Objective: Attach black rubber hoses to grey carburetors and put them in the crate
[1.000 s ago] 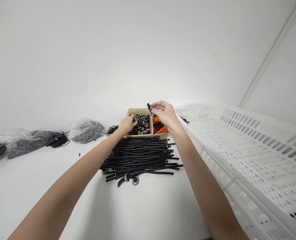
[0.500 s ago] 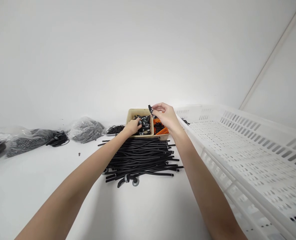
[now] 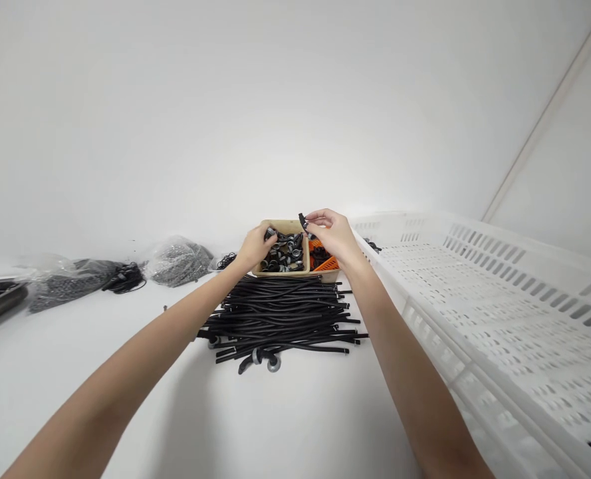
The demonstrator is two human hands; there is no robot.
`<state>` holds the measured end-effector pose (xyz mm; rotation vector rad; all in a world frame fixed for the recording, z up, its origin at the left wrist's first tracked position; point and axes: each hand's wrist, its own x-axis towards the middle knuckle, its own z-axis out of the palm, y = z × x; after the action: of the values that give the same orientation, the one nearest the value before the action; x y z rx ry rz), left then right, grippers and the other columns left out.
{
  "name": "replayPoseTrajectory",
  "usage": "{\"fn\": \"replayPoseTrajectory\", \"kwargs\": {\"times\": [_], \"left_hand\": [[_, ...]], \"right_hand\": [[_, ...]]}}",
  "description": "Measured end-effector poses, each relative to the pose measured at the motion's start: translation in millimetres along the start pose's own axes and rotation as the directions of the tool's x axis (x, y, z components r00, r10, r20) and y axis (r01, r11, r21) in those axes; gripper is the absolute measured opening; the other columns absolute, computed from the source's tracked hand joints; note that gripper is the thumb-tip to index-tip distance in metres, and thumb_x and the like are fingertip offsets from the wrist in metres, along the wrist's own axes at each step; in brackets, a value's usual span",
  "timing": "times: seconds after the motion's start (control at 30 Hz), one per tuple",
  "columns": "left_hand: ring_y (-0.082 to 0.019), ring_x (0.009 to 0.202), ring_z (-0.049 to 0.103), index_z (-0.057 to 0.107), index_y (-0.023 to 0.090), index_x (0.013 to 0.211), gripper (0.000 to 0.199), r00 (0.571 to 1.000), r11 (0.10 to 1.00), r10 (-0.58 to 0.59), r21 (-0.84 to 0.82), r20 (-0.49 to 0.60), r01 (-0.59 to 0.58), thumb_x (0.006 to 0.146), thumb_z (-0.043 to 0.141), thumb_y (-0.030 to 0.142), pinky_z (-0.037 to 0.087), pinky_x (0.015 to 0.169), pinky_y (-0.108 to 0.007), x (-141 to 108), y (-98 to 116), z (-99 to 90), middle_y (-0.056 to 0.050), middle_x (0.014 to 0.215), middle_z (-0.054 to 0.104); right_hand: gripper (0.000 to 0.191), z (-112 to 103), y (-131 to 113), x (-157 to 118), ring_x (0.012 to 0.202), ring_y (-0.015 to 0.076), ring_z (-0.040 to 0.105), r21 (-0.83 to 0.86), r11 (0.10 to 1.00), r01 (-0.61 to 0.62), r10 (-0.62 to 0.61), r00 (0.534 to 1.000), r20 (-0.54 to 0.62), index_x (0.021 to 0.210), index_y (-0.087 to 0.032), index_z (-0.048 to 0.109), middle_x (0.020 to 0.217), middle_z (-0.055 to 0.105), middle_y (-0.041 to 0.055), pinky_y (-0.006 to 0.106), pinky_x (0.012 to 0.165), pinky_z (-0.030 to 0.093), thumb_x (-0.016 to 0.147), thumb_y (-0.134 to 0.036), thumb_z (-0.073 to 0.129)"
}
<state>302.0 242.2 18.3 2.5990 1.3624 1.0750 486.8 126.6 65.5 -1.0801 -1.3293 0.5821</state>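
My left hand [image 3: 256, 247] is closed on a black hose fitting with a grey ring [image 3: 270, 233], raised at the left side of a beige bin [image 3: 282, 222]. More black pieces with grey rings [image 3: 289, 253] lie heaped in that bin. Above the bin's right edge, the fingers of my right hand [image 3: 334, 233] pinch a small black piece [image 3: 302, 220]; its exact kind is too small to tell. Beneath my right hand is an orange basket [image 3: 324, 265] of small dark parts. Cut black hoses [image 3: 285, 306] lie in a wide pile in front of the bin.
A large white perforated crate [image 3: 474, 293] takes up the right side. Along the wall at left lie clear bags of dark grey parts [image 3: 178, 261], a black bundle [image 3: 125, 277] and a metal tray [image 3: 0, 305]. Ringed black pieces [image 3: 258, 359] lie before the hoses.
My left hand has come up from the heap toward the bin's left rim, now with a ringed black fitting in its fingers. The right hand has barely moved, still pinching its black piece.
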Motion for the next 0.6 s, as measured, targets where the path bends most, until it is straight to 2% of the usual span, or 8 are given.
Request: {"fn": "replayPoseTrajectory", "kwargs": {"times": [0.03,0.07,0.13,0.23,0.33,0.43,0.6], "left_hand": [[-0.016,0.077,0.062,0.058,0.019,0.11,0.028,1.0,0.999,0.012,-0.043,-0.004,-0.013,0.089,0.041,0.026,0.048,0.074,-0.028,-5.6,3.2,-11.0,-0.004,0.093,0.068],[-0.014,0.068,0.06,0.058,0.018,0.111,0.029,1.0,0.987,0.027,-0.16,-0.001,-0.027,0.088,0.042,0.028,0.048,0.068,-0.027,-13.2,7.2,-22.5,-0.003,0.09,0.067],[-0.011,0.065,0.057,0.061,0.019,0.109,0.029,0.996,0.942,0.086,-0.325,0.002,-0.081,0.087,0.046,0.032,0.046,0.065,-0.025,-33.9,16.7,-45.4,-0.003,0.092,0.066],[-0.009,0.059,0.052,0.062,0.019,0.108,0.029,0.996,0.892,0.073,-0.45,0.047,-0.044,0.088,0.048,0.033,0.045,0.059,-0.023,-75.9,31.2,-75.2,-0.002,0.09,0.064],[-0.009,0.055,0.048,0.063,0.019,0.105,0.025,0.994,0.851,0.034,-0.525,0.1,0.024,0.09,0.048,0.032,0.043,0.054,-0.021,-121.9,38.1,-96.7,0.0,0.075,0.06],[-0.008,0.055,0.048,0.063,0.021,0.104,0.024,0.988,0.826,-0.001,-0.557,0.156,0.089,0.092,0.048,0.035,0.042,0.05,-0.021,-163.4,34.4,-111.6,-0.002,0.086,0.061],[-0.008,0.058,0.051,0.063,0.023,0.104,0.022,0.968,0.819,-0.056,-0.543,0.245,0.185,0.092,0.048,0.032,0.046,0.053,-0.021,-217.5,18.3,-129.5,-0.005,0.099,0.061]], "right_hand": [[0.014,0.3,-0.3,-0.4,0.084,0.0158,0.064,0.008,1.0,0.002,-0.002,1.0,0.0,0.085,-0.017,0.064,0.084,0.067,0.0028,0.032,0.082,0.051,0.071,-0.016,0.062],[0.014,0.8,-0.6,-1.0,0.083,0.0156,0.064,0.013,1.0,0.002,-0.002,1.0,0.002,0.085,-0.017,0.064,0.084,0.067,0.0029,0.032,0.082,0.051,0.071,-0.015,0.062],[0.015,2.7,-1.6,-2.8,0.081,0.0152,0.065,0.014,1.0,-0.002,0.002,1.0,0.013,0.086,-0.016,0.064,0.084,0.067,0.0033,0.032,0.081,0.051,0.072,-0.014,0.062],[0.017,8.2,-4.6,-7.7,0.078,0.015,0.066,0.018,0.999,-0.027,0.025,0.998,0.062,0.089,-0.015,0.064,0.086,0.068,0.0042,0.033,0.081,0.052,0.073,-0.012,0.06],[0.022,17.5,-10.6,-16.3,0.081,0.0156,0.066,0.007,1.0,-0.021,0.02,0.989,0.144,0.094,-0.016,0.065,0.091,0.069,0.0055,0.034,0.082,0.052,0.073,-0.011,0.059],[0.028,31.6,-20.1,-30.1,0.091,0.0164,0.065,-0.053,0.998,0.035,-0.021,0.969,0.248,0.099,-0.018,0.068,0.098,0.069,0.0058,0.032,0.084,0.051,0.073,-0.011,0.059],[0.029,67.6,-35.7,-69.1,0.08,0.015,0.065,-0.131,0.988,0.083,-0.013,0.885,0.465,0.101,-0.018,0.068,0.1,0.069,0.0055,0.031,0.077,0.051,0.074,-0.014,0.058]]}}
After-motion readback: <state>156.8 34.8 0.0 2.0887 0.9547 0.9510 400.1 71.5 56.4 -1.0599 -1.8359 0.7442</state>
